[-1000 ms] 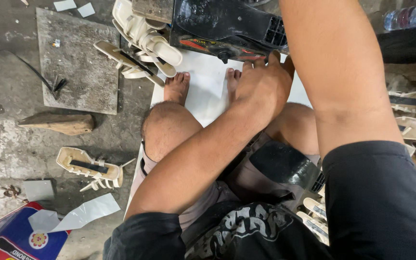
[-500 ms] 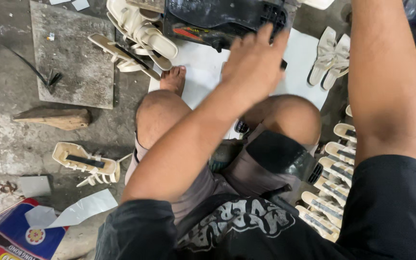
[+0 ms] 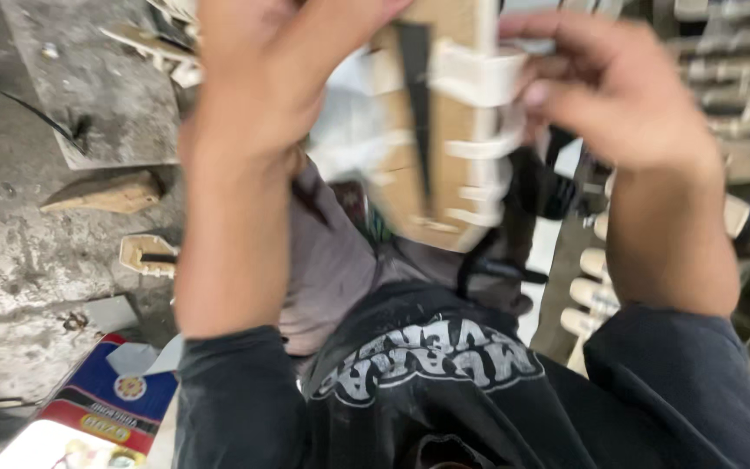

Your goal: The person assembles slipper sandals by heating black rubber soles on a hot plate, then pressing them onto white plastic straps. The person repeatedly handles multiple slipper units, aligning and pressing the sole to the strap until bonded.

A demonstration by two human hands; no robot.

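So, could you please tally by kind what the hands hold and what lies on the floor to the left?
Tan sandal sole with white straps, held by left hand and right hand: 1
Similar sole on floor: 1
Wooden wedge block: 1
Red-and-blue box: 1
Total: 4

Light is even and diffuse, moderately bright; shadows on the concrete floor (image 3: 36, 252) are soft. Heavy motion blur smears my hands and the sandal sole (image 3: 444, 130) I hold near the lens. My shirt print is fairly sharp. Right edge is dim and blurred.
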